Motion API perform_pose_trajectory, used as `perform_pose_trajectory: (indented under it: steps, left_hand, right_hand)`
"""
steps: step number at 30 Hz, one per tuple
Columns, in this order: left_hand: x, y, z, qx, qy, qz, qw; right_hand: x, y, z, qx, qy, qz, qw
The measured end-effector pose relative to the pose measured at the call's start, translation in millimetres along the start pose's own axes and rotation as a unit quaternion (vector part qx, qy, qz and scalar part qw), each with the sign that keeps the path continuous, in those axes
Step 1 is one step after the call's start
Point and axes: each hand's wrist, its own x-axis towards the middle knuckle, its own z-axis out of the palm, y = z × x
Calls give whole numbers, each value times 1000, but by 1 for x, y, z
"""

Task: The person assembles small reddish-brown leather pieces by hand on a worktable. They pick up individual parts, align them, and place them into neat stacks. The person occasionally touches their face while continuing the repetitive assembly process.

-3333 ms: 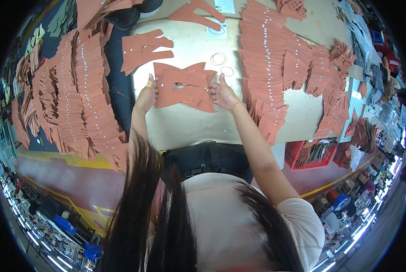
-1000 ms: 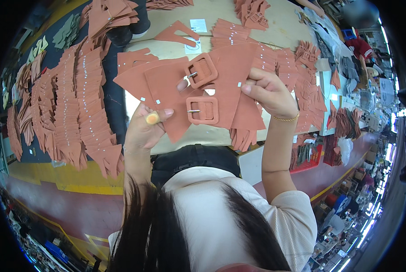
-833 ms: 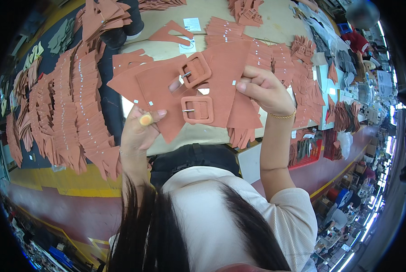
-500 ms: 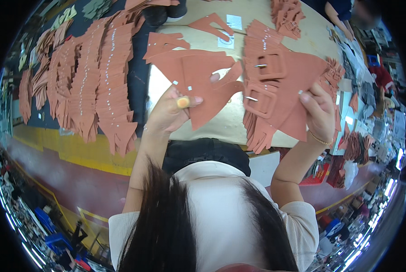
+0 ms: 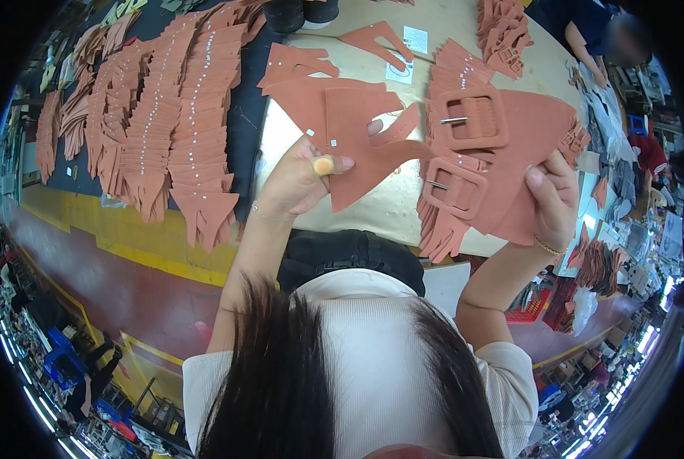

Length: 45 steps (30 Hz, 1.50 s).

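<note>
My left hand point(image 5: 300, 176), a yellow band on one finger, pinches a rust-coloured leather shoe-upper piece point(image 5: 353, 180) with two narrow straps pointing right. Small white stickers lie near its left edge. My right hand point(image 5: 554, 197) grips the lower right edge of a matching leather piece point(image 5: 529, 126), thumb on top. Two leather-covered buckles, an upper buckle point(image 5: 497, 118) and a lower buckle point(image 5: 476, 191), sit on its left side with metal prongs. The lower strap tip meets the buckle side; whether it passes through a buckle I cannot tell.
Long rows of overlapping leather pieces point(image 5: 204, 115) cover the dark left part of the table. More stacked strips point(image 5: 449, 65) lie behind the buckles, beside a loose forked piece point(image 5: 368, 38) and a paper slip point(image 5: 416, 40). Another person point(image 5: 583, 30) stands at the far right.
The view has shifted a little. Both pieces stay held, the buckled one now looking larger and nearer. A white sticker beside my right thumb no longer shows.
</note>
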Motion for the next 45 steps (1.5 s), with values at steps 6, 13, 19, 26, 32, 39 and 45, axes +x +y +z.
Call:
perform_pose_trajectory:
  steps: [6, 13, 19, 26, 32, 39, 45]
  left_hand:
    - [-1, -34, -58, -24, 43, -48, 998]
    - [-13, -126, -194, 112, 262, -171, 943]
    - [-34, -153, -219, 200, 346, -142, 905]
    - [-26, -162, -207, 258, 359, -66, 895]
    - [-35, -161, -191, 486, 425, -76, 760]
    - [-42, -170, -169, 674, 414, 14, 612]
    - [-22, -194, -152, 812, 139, 145, 548]
  right_hand:
    - [9, 36, -4, -42, -172, 90, 980]
    - [23, 272, 86, 109, -208, 352, 906]
    - [12, 351, 71, 88, -200, 424, 879]
    - [17, 356, 61, 54, -213, 425, 878]
    - [4, 352, 67, -321, -139, 141, 926]
    - [-6, 359, 75, -445, -76, -83, 889]
    - [-8, 363, 81, -453, -55, -80, 886]
